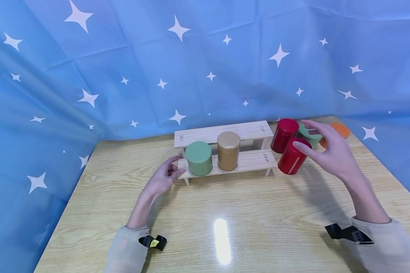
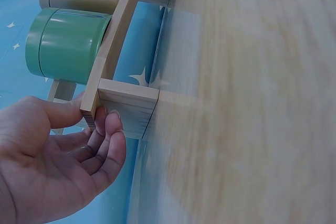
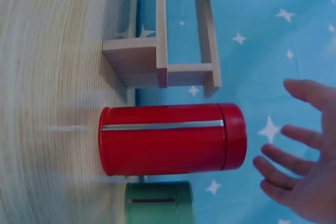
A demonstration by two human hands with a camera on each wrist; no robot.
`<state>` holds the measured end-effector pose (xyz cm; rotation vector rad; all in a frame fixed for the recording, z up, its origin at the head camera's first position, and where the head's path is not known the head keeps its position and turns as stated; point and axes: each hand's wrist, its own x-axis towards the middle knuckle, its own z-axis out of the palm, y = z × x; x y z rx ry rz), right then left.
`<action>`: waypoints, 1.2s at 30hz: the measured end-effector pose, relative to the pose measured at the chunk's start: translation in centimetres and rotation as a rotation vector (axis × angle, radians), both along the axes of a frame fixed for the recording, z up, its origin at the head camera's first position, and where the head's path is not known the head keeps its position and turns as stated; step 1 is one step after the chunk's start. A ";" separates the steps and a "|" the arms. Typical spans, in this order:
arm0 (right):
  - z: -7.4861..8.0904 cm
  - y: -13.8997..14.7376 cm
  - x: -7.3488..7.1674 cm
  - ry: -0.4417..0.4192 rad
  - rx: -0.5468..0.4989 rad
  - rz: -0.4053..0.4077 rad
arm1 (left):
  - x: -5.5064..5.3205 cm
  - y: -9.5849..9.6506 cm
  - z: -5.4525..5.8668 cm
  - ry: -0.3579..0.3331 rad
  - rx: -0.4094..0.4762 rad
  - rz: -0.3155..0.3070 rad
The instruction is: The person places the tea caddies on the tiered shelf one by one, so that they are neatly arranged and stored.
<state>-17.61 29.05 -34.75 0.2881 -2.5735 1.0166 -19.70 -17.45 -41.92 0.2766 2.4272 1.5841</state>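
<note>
My left hand [image 1: 162,177] pinches the left end of a two-step wooden shelf [image 1: 249,161], thumb above the lower board and fingertips beneath it, as the left wrist view shows. On that lower board stand a green tin [image 1: 201,159] and a gold tin [image 1: 228,151], both upright. Just above the front red tin [image 1: 292,157], to the right of the shelf, hovers my right hand [image 1: 336,151]. Its fingers are spread and relaxed. In the right wrist view, a gap separates this hand [image 3: 302,166] from the lid of the red tin [image 3: 168,139].
Behind the front red tin stands a second red tin [image 1: 283,136]. Another green tin [image 1: 309,135] and an orange tin [image 1: 341,131] sit partly behind my right hand. A star-patterned blue cloth [image 1: 143,60] hangs along the back and left of the wooden table [image 1: 177,223].
</note>
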 end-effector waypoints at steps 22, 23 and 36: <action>-2.9 1.3 -1.7 -0.144 0.143 0.102 | -0.1 0.0 0.1 -0.010 -0.003 0.008; -2.9 1.4 -1.8 -0.139 0.145 0.110 | -0.1 0.1 0.1 -0.011 -0.001 0.007; -2.6 1.4 -1.4 -0.205 0.092 0.052 | -0.1 0.0 0.0 0.002 -0.003 0.001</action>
